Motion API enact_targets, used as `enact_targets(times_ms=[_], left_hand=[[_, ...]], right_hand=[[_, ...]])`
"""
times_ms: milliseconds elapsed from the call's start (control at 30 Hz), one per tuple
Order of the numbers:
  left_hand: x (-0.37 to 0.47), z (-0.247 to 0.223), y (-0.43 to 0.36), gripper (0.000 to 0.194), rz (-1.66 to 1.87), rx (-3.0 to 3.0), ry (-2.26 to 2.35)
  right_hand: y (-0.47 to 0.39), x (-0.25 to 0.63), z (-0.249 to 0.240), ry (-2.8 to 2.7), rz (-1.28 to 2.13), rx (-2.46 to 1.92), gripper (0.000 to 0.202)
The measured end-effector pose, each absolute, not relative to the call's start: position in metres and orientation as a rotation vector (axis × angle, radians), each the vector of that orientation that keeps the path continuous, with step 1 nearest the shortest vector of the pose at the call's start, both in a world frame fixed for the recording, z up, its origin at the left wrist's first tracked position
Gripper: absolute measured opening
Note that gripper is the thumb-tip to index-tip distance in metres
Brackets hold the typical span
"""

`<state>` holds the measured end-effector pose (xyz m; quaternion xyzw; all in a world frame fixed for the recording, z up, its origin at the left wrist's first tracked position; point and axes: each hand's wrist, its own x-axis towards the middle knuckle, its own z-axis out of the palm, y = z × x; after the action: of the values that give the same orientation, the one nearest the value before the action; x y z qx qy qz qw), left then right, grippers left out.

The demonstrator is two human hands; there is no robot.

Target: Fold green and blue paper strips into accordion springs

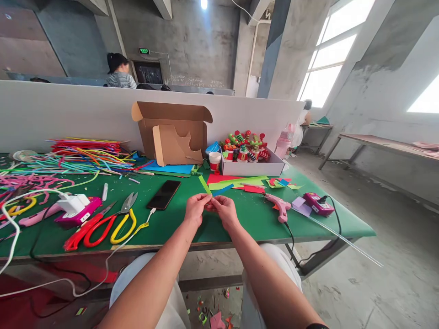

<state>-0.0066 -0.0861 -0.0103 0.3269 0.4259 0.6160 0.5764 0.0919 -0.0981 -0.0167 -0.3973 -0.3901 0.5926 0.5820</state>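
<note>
Both hands meet above the green table's front part. My left hand [197,208] pinches the lower end of a light green paper strip [205,184], which points up and to the left. Fingertips touching the left ones, my right hand [224,210] is closed at the end of a blue paper strip [223,189] that slants up to the right. The two strips come together at the fingertips; how they join is hidden by the fingers. Behind them lie red and green paper sheets [236,183].
Left are a black phone [164,194], scissors [126,214], a power block [77,212] and pipe cleaners [89,157]. Right are a pink glue gun [279,205] and a clear rod [346,241]. A white box [252,169] of figures and cardboard [178,141] stand behind.
</note>
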Motion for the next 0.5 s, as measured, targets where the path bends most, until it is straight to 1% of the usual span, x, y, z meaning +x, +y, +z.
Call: enact_targets(times_ms=[300,500], left_hand=[[-0.0094,-0.0179,-0.0823,0.046,1.506,0.887,1.143],[-0.0083,-0.0142,-0.0833,0.047,1.442,0.852,1.033]], right_hand=[[-0.0946,0.1008,-0.0105,-0.922,1.411,-0.968,0.035],[-0.0959,0.0983,-0.0107,-0.871,1.379,-0.965,0.035]])
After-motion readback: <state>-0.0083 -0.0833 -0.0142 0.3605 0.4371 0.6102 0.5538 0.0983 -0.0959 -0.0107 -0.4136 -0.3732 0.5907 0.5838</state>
